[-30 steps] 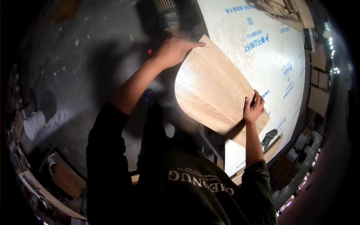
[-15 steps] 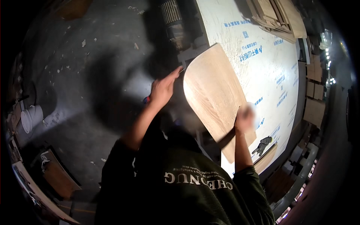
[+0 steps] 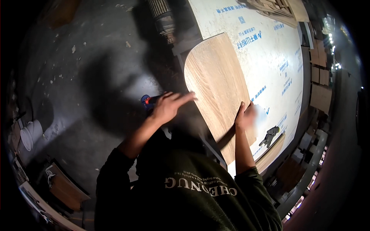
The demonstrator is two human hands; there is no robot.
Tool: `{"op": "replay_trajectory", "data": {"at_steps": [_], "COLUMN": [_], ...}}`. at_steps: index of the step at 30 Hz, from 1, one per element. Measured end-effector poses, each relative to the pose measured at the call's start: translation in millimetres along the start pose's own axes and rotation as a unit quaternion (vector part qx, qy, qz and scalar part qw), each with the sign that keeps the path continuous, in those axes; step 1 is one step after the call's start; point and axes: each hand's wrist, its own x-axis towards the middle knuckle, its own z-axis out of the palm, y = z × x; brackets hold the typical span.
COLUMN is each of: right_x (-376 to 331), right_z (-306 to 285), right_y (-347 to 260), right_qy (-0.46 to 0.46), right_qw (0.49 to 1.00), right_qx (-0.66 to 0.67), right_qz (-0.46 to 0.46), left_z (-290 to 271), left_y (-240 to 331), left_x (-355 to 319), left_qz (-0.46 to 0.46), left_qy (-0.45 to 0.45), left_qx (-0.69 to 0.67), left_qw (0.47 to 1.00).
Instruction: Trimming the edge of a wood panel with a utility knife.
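Note:
A wood-grain board (image 3: 216,73) with one rounded corner lies along the left edge of a white printed panel (image 3: 281,57). My left hand (image 3: 167,107) is closed round a hand tool with a dark, red and blue handle (image 3: 148,99). Its index finger stretches out to the board's curved left edge; the tool's working end is hidden or too fine to make out. At the board's right side my right hand (image 3: 245,117) grips the edge, thumb on the top face. Part of that hand is blurred.
Dark gloves (image 3: 269,136) lie near a wooden strip (image 3: 271,152) on the panel. Wooden pieces (image 3: 275,11) are piled at the far right. A ribbed motor-like cylinder (image 3: 160,13) stands beyond the board. On the floor at left is a white bucket (image 3: 31,134).
My left hand has come nearer and slightly right along the board's curved edge, and the tool's handle now shows more. My right hand still holds the board; the whole view has shifted a little.

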Motion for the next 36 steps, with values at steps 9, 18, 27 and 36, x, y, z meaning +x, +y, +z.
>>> {"op": "replay_trajectory", "data": {"at_steps": [9,18,27,36], "right_x": [-2,-1,0,-3], "right_z": [-2,-3,-27,-22], "right_y": [-6,-4,33,34], "right_qy": [-0.003,0.004,-0.081,-0.048], "right_qw": [1.0,1.0,0.939,0.947], "right_qx": [0.022,0.01,0.094,0.092], "right_qz": [0.002,-0.002,-0.321,-0.303], "left_z": [-22,15,12,77], "left_y": [-30,19,9,79], "left_x": [106,-17,58,-11], "left_qz": [-0.032,-0.049,-0.123,-0.092], "left_qy": [0.064,0.057,0.204,0.239], "left_qx": [-0.009,-0.061,-0.044,0.052], "left_qw": [0.997,0.995,0.97,0.965]}}
